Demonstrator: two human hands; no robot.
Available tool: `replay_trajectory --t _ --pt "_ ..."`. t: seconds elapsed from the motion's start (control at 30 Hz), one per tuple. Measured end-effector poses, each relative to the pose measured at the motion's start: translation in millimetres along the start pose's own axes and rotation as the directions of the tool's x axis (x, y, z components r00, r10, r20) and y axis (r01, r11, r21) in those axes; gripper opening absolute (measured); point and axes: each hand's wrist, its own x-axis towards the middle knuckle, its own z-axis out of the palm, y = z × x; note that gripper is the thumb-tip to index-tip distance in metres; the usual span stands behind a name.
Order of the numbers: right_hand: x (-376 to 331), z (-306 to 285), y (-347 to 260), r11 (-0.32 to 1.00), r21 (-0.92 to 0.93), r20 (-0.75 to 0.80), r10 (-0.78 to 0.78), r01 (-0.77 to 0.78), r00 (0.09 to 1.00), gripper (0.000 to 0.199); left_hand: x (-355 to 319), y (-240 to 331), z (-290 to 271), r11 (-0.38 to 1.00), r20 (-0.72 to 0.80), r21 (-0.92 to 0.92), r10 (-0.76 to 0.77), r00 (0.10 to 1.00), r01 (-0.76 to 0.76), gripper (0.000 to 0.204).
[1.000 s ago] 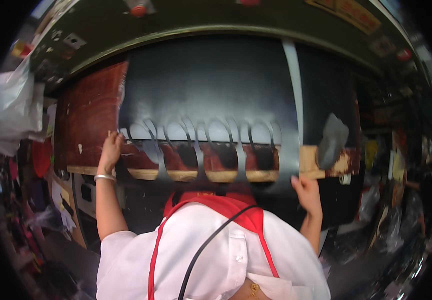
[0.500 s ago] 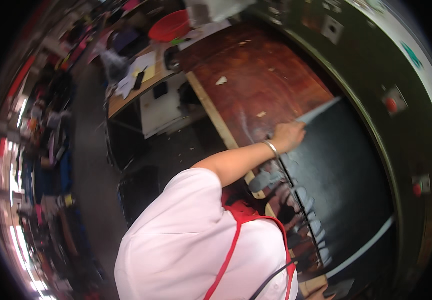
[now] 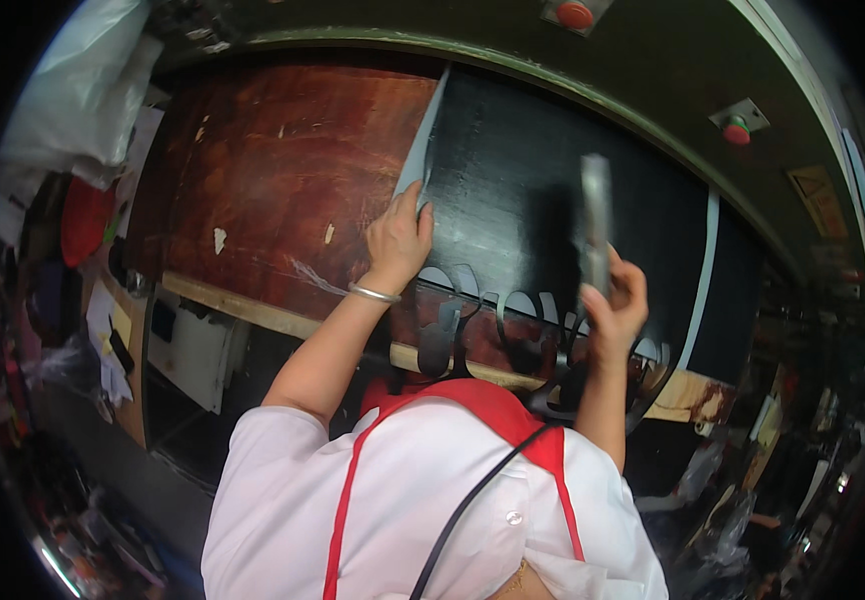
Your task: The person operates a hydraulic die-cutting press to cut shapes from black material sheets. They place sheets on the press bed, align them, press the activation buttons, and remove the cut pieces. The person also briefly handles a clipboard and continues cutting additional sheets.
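A wide black sheet (image 3: 513, 160) lies over a reddish-brown board (image 3: 303, 140); a pale underside shows along its left edge. My left hand (image 3: 400, 240), with a bracelet at the wrist, rests on that edge, its fingers stretched out and touching the sheet. My right hand (image 3: 621, 300) is raised above the sheet's right half and grips a narrow grey metal piece (image 3: 595, 210), held upright and blurred by motion. Its exact kind cannot be made out. Along the sheet's near edge run rounded cut-outs, with curved dark offcuts (image 3: 437, 340) hanging near my apron.
A green machine beam (image 3: 653, 90) with a red button (image 3: 737, 130) crosses the far side. Clear plastic bags (image 3: 83, 90) hang at the upper left above a red basin (image 3: 88, 220). A side desk with papers (image 3: 105, 330) stands left. A wooden edge strip (image 3: 243, 305) borders the board.
The view has swung to the right. My right hand, low at the bottom edge before, is now raised over the sheet with the metal piece. My left hand remains at the sheet's left edge.
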Motion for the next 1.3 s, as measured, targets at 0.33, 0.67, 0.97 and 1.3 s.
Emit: replay_trajectory --t 0.33,0.67,0.97,1.3 --pt "39.4 115.6 21.0 0.493 -0.736 0.4 -0.237 0.464 0.886 0.079 12.7 -8.1 5.6 0.999 0.007 -0.046 -0.012 1.0 0.012 0.029" --pt "153.3 22.2 -7.7 0.802 -0.584 -0.281 -0.348 0.129 0.894 0.068 60.0 -38.0 4.3 0.941 0.004 -0.306 -0.154 0.988 0.148 0.032" --pt "262.9 -52.7 -18.1 0.449 -0.888 -0.276 -0.689 0.096 0.67 0.095 72.1 -43.2 35.7 0.978 0.152 0.18 -0.13 0.98 0.102 0.026" --pt "202.8 -149.8 45.7 0.213 -0.966 -0.254 -0.662 -0.148 0.705 0.081 95.2 -22.8 37.7 0.982 -0.016 0.075 -0.175 0.984 0.176 0.027"
